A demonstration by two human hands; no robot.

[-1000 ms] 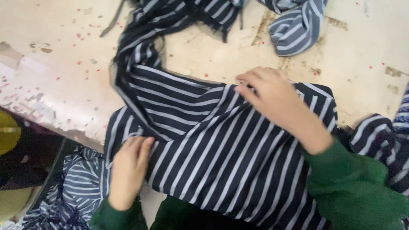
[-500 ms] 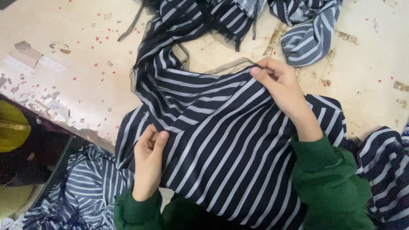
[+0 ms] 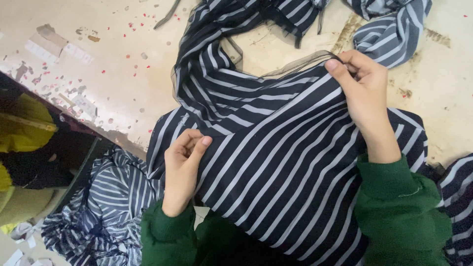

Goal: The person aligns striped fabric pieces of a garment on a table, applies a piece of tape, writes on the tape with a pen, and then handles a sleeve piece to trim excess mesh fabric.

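A dark navy garment with white stripes (image 3: 276, 148) lies spread over the worn beige table (image 3: 98, 74) and hangs toward my lap. My right hand (image 3: 362, 93) pinches a thin sheer dark mesh edge of the garment at its upper part, lifting it slightly. My left hand (image 3: 182, 162) grips the striped fabric at its lower left fold, fingers curled around it. Both arms wear green sleeves.
More striped fabric pieces (image 3: 394, 24) lie at the table's far right. A pile of striped cloth (image 3: 98, 212) sits below the table edge at the left. Yellow-green cloth (image 3: 24, 128) shows at the far left. Small red specks dot the table.
My right hand moved up from pressing flat on the garment and pinched the sheer mesh edge. My left hand curled its fingers into the fabric fold. The view shifted closer.
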